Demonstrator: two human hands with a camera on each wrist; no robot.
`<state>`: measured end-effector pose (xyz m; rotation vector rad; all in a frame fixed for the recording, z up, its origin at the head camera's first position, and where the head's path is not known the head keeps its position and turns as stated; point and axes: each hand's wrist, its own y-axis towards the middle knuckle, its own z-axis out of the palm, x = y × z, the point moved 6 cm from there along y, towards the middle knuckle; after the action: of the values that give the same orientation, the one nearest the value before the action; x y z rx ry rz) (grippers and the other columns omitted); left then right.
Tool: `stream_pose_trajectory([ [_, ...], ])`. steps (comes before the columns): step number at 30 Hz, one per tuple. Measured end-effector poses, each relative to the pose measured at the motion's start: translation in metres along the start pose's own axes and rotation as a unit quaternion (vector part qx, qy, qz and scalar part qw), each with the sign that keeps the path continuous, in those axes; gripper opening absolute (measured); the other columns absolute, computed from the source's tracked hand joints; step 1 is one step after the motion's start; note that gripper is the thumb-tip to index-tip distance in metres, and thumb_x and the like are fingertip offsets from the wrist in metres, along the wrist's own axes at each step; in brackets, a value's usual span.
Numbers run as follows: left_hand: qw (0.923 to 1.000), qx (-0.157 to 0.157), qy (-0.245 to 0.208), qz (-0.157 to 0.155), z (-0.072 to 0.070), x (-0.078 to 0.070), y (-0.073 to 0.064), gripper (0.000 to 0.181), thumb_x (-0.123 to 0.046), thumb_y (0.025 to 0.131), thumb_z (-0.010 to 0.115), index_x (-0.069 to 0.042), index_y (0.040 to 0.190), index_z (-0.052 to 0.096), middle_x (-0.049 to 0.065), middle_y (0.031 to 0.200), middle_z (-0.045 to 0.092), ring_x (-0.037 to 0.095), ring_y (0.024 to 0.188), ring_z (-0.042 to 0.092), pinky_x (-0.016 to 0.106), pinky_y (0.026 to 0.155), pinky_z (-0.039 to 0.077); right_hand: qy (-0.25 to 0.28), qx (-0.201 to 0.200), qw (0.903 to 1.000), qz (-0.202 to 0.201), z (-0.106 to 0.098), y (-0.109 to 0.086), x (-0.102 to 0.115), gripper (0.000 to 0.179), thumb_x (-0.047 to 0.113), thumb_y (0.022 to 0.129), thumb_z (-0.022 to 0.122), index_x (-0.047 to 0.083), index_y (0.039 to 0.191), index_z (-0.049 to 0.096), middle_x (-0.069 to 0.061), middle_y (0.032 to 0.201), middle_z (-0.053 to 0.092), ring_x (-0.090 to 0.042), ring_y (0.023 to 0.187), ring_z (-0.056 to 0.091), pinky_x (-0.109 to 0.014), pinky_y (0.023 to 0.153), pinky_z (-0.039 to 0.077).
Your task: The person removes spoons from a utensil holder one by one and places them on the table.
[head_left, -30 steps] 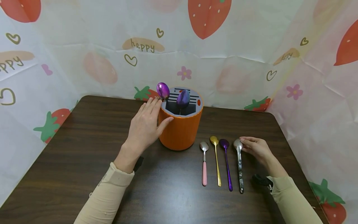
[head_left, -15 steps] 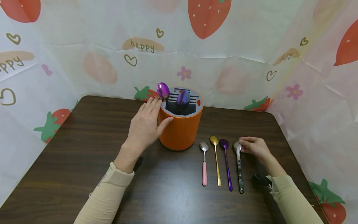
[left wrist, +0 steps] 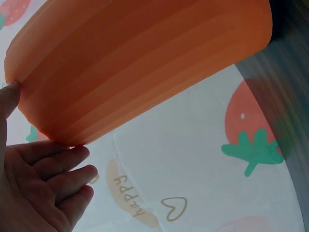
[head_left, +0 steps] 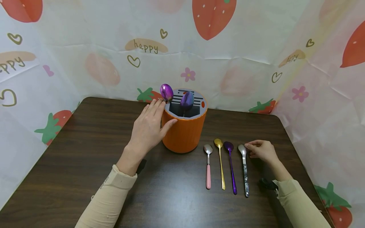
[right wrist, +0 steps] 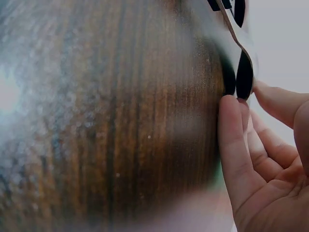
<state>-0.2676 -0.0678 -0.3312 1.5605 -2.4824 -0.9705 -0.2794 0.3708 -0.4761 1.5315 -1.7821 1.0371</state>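
Observation:
In the head view my left hand [head_left: 148, 126] lies against the left side of an orange utensil holder [head_left: 182, 136], fingers straight and thumb on its front wall. The left wrist view shows my fingers [left wrist: 63, 164] at the holder's [left wrist: 145, 63] rim. Two purple spoons [head_left: 187, 100] stand in the holder, bowls up. My right hand [head_left: 263, 150] is at the bowl of a silver spoon [head_left: 244, 167] with a dark speckled handle, which lies on the table. In the right wrist view, thumb and index finger pinch the tip of the spoon's bowl [right wrist: 245, 72].
Left of the silver spoon lie a purple spoon [head_left: 232, 167], a gold spoon [head_left: 220, 164] and a pink-handled spoon [head_left: 208, 167], roughly parallel. The dark wooden table [head_left: 71, 164] ends at a printed cloth backdrop [head_left: 228, 76].
The silver spoon has turned slightly about its length, and its bowl has dropped a little toward me. My right fingers have shifted slightly at the bowl. The left hand and holder stay put.

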Motion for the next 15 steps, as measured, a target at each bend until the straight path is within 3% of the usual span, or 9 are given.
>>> stream_pose_trajectory([
  [9, 1.0, -0.008, -0.001, 0.005, 0.0, 0.0, 0.0, 0.075, -0.05, 0.1, 0.065, 0.003, 0.15, 0.05, 0.023, 0.154, 0.051, 0.038, 0.148, 0.043, 0.048, 0.124, 0.03, 0.004, -0.007, 0.9999, 0.011, -0.003, -0.003, 0.0, 0.048, 0.025, 0.102, 0.07, -0.016, 0.124, 0.064, -0.015, 0.101, 0.075, -0.015, 0.078, 0.071, -0.033, 0.071, 0.065],
  [15, 1.0, -0.005, -0.004, 0.003, 0.0, 0.0, 0.0, 0.076, -0.051, 0.1, 0.065, 0.003, 0.15, 0.05, 0.022, 0.155, 0.05, 0.038, 0.149, 0.042, 0.048, 0.124, 0.03, 0.025, -0.024, 0.9994, 0.002, -0.01, -0.005, 0.003, 0.05, 0.027, 0.101, 0.071, -0.016, 0.126, 0.063, -0.005, 0.094, 0.075, -0.011, 0.076, 0.071, -0.03, 0.07, 0.064],
])
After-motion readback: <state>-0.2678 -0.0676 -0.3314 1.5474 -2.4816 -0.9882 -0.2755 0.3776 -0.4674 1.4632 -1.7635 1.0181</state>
